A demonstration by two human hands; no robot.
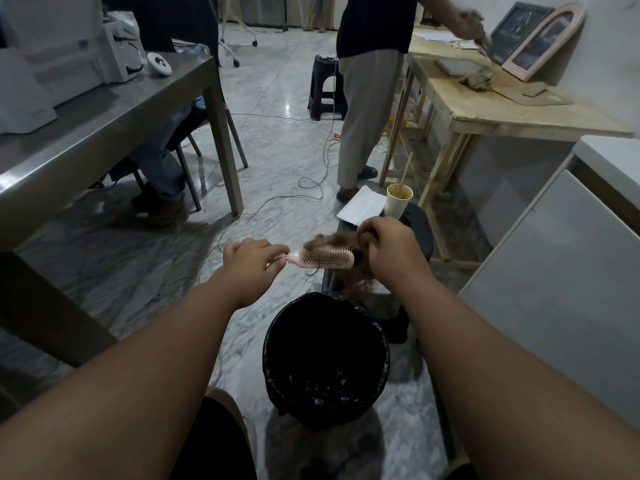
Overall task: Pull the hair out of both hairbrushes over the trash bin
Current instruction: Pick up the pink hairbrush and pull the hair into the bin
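Pink paddle hairbrush, handle gripped in left hand to steady it bristles-up beyond black-lined trash bin; right hand fingers pinch brown hair clump, apparently for dropping binward.

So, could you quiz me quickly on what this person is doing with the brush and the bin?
1. True or false: the left hand holds the hairbrush by its handle.
2. What do the fingers of the right hand pinch? A) a spoon B) brown hair C) a towel
3. Fill in: the trash bin is lined with a ____ bag.
Key: 1 true; 2 B; 3 black.
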